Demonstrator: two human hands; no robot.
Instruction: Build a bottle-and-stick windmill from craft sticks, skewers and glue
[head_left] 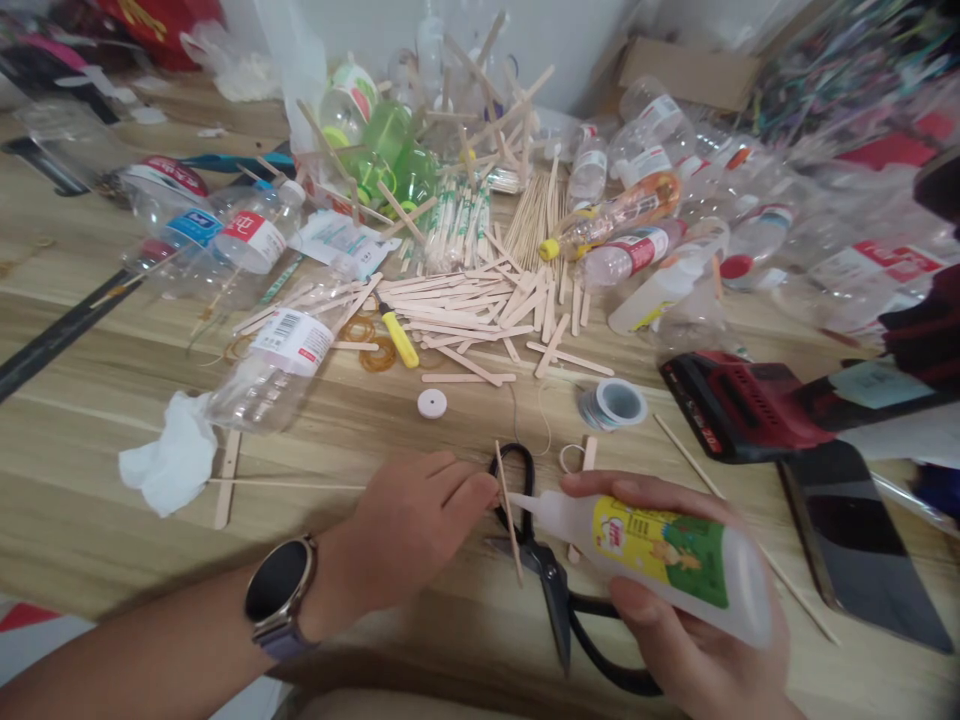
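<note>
My left hand (409,525), with a dark watch (279,592) on its wrist, pinches a thin wooden stick (510,515) that stands slanted over the table. My right hand (690,640) is wrapped round a white glue bottle (660,555) with a yellow and green label. The bottle lies sideways and its nozzle tip touches the stick. Black scissors (551,590) lie on the wooden table (90,480) just beneath the stick and bottle.
Behind lie a heap of flat wooden sticks (480,310), thin skewers (536,215), several empty plastic bottles (274,365), a yellow knife (399,338), rubber bands (377,353), a tape roll (613,403) and a white disc (432,403). A red and black tool (739,405) and a phone (859,540) sit right; crumpled tissue (171,458) left.
</note>
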